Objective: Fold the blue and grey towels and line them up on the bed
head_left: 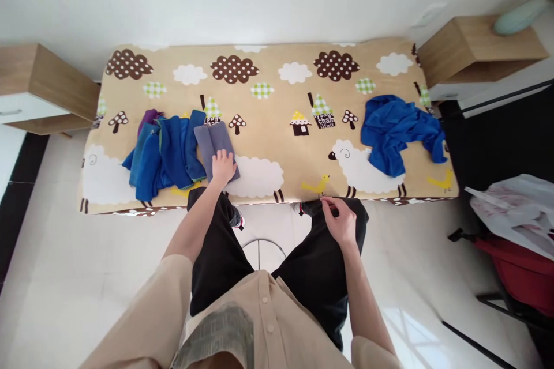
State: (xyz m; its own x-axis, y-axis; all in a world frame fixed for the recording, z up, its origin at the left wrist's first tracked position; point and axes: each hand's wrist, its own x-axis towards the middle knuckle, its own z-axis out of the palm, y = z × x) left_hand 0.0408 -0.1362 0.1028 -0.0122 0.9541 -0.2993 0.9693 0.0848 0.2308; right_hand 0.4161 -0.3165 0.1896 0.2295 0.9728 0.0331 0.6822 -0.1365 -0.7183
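Note:
My left hand (pixel 224 168) lies on a folded grey-purple cloth (pixel 222 137), its fingers stretched over the top and not gripping it. Beside that cloth, to the left, several folded blue cloths (pixel 173 147) overlap in a row, with a purple cloth (pixel 149 119) showing behind them. Over my right knee, by the front edge of the bed, is my right hand (pixel 341 220). Its fingers are curled in with the thumb close to the forefinger, and nothing shows in them. A crumpled blue cloth (pixel 392 132) lies spread at the right end of the bed.
The bed's patterned cover (pixel 268 144) carries sheep, clouds and mushrooms. A wooden nightstand (pixel 56 81) stands at the left, another nightstand (pixel 467 49) at the right with a pale green vase (pixel 519 16). A white plastic bag (pixel 511 207) rests on a red item (pixel 519 271) at the right.

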